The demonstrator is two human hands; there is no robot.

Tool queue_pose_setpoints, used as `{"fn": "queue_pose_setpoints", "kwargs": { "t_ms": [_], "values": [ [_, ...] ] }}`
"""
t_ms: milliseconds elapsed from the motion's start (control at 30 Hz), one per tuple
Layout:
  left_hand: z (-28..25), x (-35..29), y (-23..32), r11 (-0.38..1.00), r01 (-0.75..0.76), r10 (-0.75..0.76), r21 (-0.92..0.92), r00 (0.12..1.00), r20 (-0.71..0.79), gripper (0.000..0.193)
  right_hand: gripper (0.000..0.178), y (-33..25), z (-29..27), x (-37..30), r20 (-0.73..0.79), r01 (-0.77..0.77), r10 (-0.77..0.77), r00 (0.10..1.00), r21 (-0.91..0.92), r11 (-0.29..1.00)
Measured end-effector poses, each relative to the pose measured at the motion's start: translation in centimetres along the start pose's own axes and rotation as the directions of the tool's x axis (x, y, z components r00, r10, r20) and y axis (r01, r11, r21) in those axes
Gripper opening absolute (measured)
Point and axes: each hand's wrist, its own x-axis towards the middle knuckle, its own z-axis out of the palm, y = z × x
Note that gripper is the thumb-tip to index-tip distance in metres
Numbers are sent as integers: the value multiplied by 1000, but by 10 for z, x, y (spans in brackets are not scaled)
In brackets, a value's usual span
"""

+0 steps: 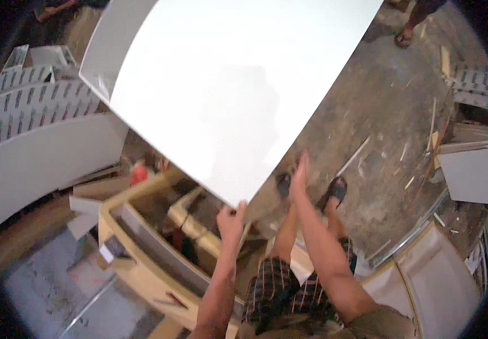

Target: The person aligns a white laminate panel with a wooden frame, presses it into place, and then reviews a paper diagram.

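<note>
A white panel [227, 113] is seen at the far middle, its near corner apparently clamped between the thumb and fingers of the left hand [231, 222]. The right hand [300, 178] is held flat and unclosed beside the right edge; whether that edge is touched cannot be told. Steadying seems to be in hand; for the next move, support appears to be needed along that edge. A yellow frame [143, 281] is seen near left.
</note>
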Motion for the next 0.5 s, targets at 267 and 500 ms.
{"fn": "queue_pose_setpoints", "kwargs": {
  "t_ms": [267, 500],
  "values": [
    [9, -7, -42, 998, 55, -57, -43, 998, -36, 43, 65, -17, -35, -3, -47, 225, -224, 973, 18, 974],
    [-5, -10, 9, 997, -52, 54, -63, 998, 32, 55, 68, -56, 77, 4, -134, 294, -290, 948, 11, 956]
  ]
}}
